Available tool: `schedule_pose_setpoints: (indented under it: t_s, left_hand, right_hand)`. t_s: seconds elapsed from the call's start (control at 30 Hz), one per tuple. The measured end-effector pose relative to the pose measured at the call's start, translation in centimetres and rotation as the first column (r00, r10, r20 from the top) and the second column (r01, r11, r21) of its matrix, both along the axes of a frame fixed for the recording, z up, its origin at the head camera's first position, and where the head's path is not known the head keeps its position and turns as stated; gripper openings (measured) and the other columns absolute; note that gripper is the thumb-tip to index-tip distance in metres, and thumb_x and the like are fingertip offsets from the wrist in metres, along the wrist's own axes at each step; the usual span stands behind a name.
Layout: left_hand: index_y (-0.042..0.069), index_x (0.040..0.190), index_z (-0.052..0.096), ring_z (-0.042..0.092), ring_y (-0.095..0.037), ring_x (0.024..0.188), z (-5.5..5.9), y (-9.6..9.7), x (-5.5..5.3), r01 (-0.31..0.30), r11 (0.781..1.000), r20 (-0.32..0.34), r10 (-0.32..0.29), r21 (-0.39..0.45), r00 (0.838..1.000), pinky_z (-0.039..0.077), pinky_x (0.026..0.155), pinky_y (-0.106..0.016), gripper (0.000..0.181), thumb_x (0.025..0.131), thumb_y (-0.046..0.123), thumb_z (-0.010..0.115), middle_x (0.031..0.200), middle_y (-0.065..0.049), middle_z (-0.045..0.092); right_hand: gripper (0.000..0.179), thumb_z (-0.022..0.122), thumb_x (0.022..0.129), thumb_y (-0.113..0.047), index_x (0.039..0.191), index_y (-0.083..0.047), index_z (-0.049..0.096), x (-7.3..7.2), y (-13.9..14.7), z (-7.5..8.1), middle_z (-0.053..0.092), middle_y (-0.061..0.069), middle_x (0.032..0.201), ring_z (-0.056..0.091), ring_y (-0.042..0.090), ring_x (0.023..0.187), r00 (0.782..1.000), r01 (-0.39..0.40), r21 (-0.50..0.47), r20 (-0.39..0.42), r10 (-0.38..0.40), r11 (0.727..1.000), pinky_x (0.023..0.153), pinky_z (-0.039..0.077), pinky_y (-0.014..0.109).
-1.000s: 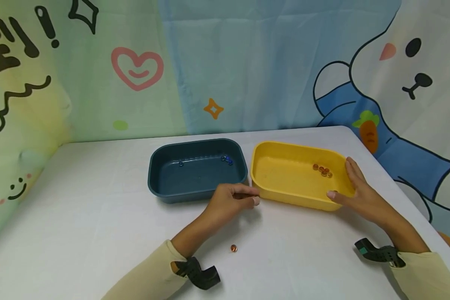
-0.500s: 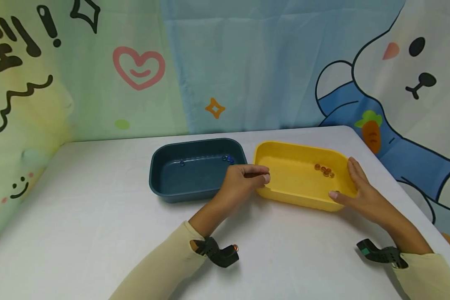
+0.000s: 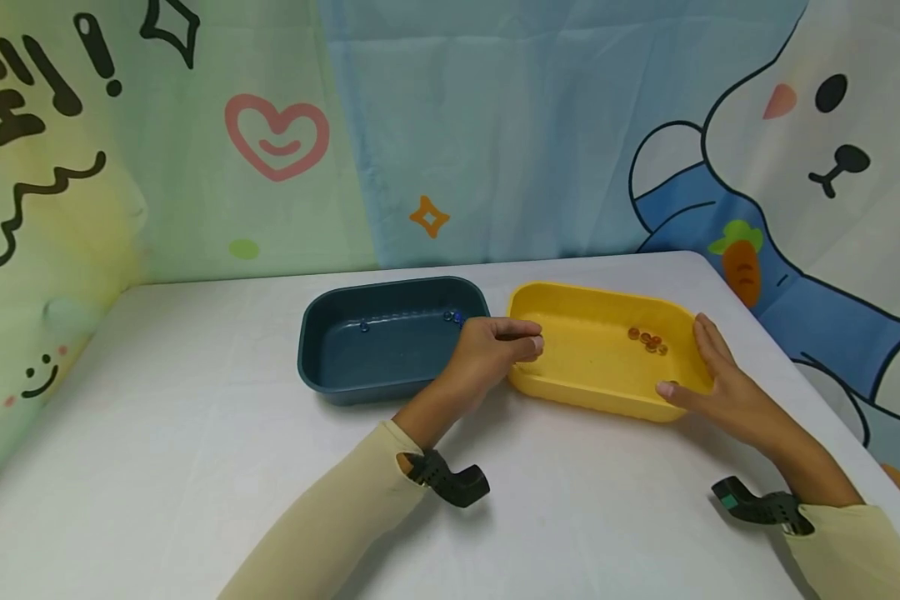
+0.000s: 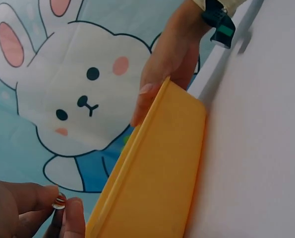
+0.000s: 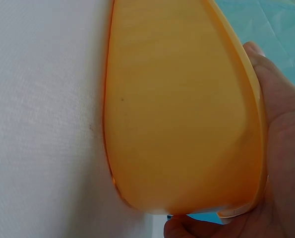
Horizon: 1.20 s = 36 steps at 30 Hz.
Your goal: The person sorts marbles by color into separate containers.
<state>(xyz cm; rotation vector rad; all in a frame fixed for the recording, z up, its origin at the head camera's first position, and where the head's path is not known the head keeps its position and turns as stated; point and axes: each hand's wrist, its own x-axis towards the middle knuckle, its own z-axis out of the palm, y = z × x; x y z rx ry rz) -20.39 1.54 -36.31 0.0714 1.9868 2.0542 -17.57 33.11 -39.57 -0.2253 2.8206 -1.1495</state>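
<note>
My left hand [image 3: 491, 354] pinches a small glass marble [image 4: 59, 201] with an orange swirl between thumb and fingertips, over the left end of the yellow tray [image 3: 570, 333]. In the head view the fingers mostly hide that marble. At the tray's right end, my right hand [image 3: 731, 396] grips the rim, thumb over the near edge and fingers along the outer end wall. Several amber marbles [image 3: 648, 341] lie inside toward the right, one partly covered by the right thumb. To the left is a dark blue tray [image 3: 375, 387] with a few blue marbles [image 3: 448, 316] inside.
Both trays stand on a white-covered table [image 3: 195, 433] in front of a printed cloth backdrop [image 3: 495, 125]. A black wrist-worn device [image 3: 457, 485] juts from under the left sleeve, and a similar device [image 3: 761, 504] from the right.
My left hand has moved up and to the right, from the yellow tray's near left corner to over its left end. The loose orange marble on the table is now hidden behind the left wrist device.
</note>
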Motion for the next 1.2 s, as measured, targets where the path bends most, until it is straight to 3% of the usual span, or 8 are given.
schedule_pose_setpoints:
  t_s: [0.3, 0.57, 0.8, 1.03, 1.2]
  left_hand:
    - [0.002, 0.104, 0.072, 0.069, -0.016, 0.088, 0.7, 0.8, -1.8, -0.018, 1.000, 0.055, 0.017, 0.016, 0.998, 0.054, 0.082, -0.027, 0.015, 0.089, 0.003, 0.070, 0.097, -0.004, 0.069]
    - [-0.005, 0.109, 0.069, 0.069, -0.019, 0.087, 0.5, 1.4, -2.7, -0.014, 0.999, 0.054, 0.012, 0.036, 0.998, 0.054, 0.082, -0.031, 0.021, 0.089, 0.000, 0.069, 0.095, -0.007, 0.069]
    - [-0.003, 0.110, 0.069, 0.069, -0.018, 0.088, 0.6, 1.4, -2.8, 0.001, 1.000, 0.042, -0.002, 0.031, 0.999, 0.054, 0.081, -0.027, 0.022, 0.088, 0.001, 0.070, 0.097, -0.006, 0.069]
    - [-0.004, 0.106, 0.069, 0.070, -0.019, 0.086, 0.6, 1.4, -2.8, -0.014, 0.999, 0.046, 0.012, 0.049, 0.999, 0.053, 0.087, -0.037, 0.017, 0.089, -0.001, 0.068, 0.095, -0.008, 0.068]
    - [-0.005, 0.108, 0.068, 0.069, -0.019, 0.084, 0.7, 1.1, -2.3, 0.003, 0.998, 0.072, -0.008, 0.070, 0.997, 0.053, 0.087, -0.037, 0.019, 0.091, 0.001, 0.067, 0.095, -0.008, 0.068]
  right_hand:
    - [0.110, 0.070, 0.087, -0.039, 0.153, -0.012, -0.013, 0.0, 0.0, 0.0, -0.024, 0.006, 0.158, -0.012, 0.043, 0.143, 1.000, 0.003, -0.004, -0.004, -0.003, 1.000, 0.103, 0.009, 0.070]
    - [0.109, 0.070, 0.087, -0.039, 0.153, -0.013, -0.013, 0.1, 0.0, -0.1, -0.024, 0.003, 0.158, -0.011, 0.044, 0.143, 1.000, 0.007, -0.009, 0.016, -0.007, 1.000, 0.102, 0.011, 0.071]
    - [0.109, 0.070, 0.087, -0.038, 0.153, -0.011, -0.013, -0.1, 0.1, -0.1, -0.024, 0.005, 0.159, -0.009, 0.045, 0.143, 1.000, 0.002, 0.013, 0.000, -0.003, 1.000, 0.102, 0.012, 0.071]
    - [0.110, 0.070, 0.087, -0.037, 0.153, -0.010, -0.013, -0.2, 0.1, -0.1, -0.024, 0.006, 0.158, -0.009, 0.046, 0.143, 1.000, 0.001, 0.013, 0.000, -0.001, 1.000, 0.102, 0.013, 0.070]
    - [0.109, 0.070, 0.087, -0.038, 0.153, -0.012, -0.013, 0.0, 0.0, 0.1, -0.024, 0.005, 0.158, -0.010, 0.044, 0.143, 1.000, 0.003, 0.004, 0.009, -0.003, 1.000, 0.102, 0.011, 0.070]
